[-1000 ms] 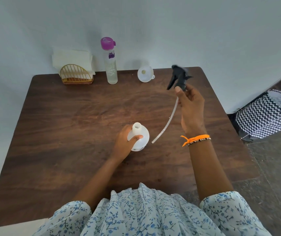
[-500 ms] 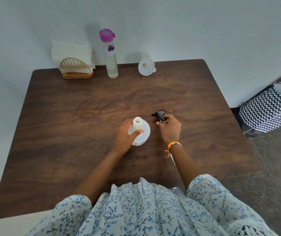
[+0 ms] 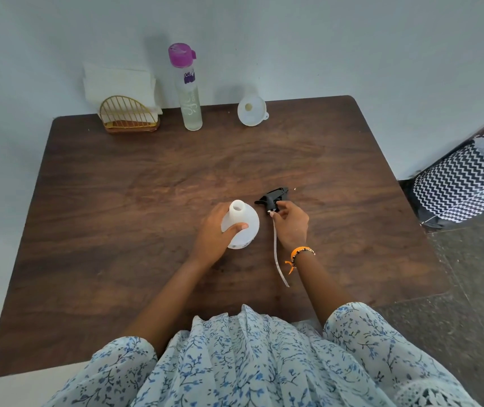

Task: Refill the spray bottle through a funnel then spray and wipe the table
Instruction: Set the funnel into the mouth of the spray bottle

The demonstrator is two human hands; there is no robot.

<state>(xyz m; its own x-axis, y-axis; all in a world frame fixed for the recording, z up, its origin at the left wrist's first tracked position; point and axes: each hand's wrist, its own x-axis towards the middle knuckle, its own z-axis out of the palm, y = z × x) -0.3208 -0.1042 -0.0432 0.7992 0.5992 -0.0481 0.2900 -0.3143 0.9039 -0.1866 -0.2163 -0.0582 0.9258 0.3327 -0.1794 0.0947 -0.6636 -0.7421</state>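
Left hand (image 3: 216, 230) wrapped round open bottle (image 3: 240, 223), steadying it for filling. Right hand (image 3: 292, 223) pinching sprayer (image 3: 273, 198) on table (image 3: 117, 230), parking it aside. Funnel (image 3: 251, 110) untouched.

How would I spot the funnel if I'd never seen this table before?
Look along the far edge of the brown table, against the wall. Right of the tall clear bottle with the pink cap lies the funnel, small, white and cone-shaped, with a hole in the middle.
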